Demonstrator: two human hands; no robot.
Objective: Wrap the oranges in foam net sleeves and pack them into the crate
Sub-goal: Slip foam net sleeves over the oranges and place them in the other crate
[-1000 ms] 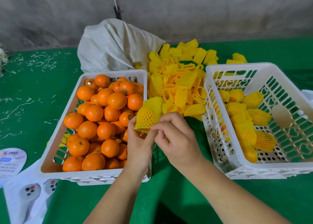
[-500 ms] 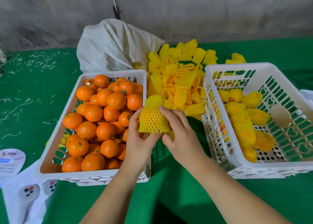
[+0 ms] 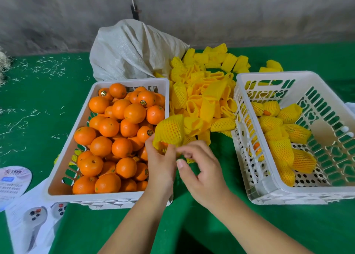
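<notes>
While a yellow foam net sleeve [image 3: 170, 131] is held up between the two crates, its lower mouth is gripped by the left hand [image 3: 160, 158], whose fingers are curled round the rim. A patch of orange is glimpsed inside that mouth, so an orange is judged to be partly sleeved, though how far in it sits cannot be told. The right hand [image 3: 199, 174] is held just beside the sleeve with its fingers bent toward the rim; whether the net is actually pinched by it cannot be told.

The work is done over the gap, probably so that each supply is within short reach. The bare oranges [image 3: 119, 134] are heaped in the left crate [image 3: 63, 167], beside the gripping hand. The loose sleeves [image 3: 203, 92] are piled between the crates, spilled from near a white woven sack [image 3: 132, 49]. The wrapped oranges [image 3: 282, 136] are laid in the right crate [image 3: 269, 192], and much of its floor is seen bare, so packing is judged to be at an early stage. Printed leaflets [image 3: 23, 211] are seen at the near left on the green cloth [image 3: 34, 103].
</notes>
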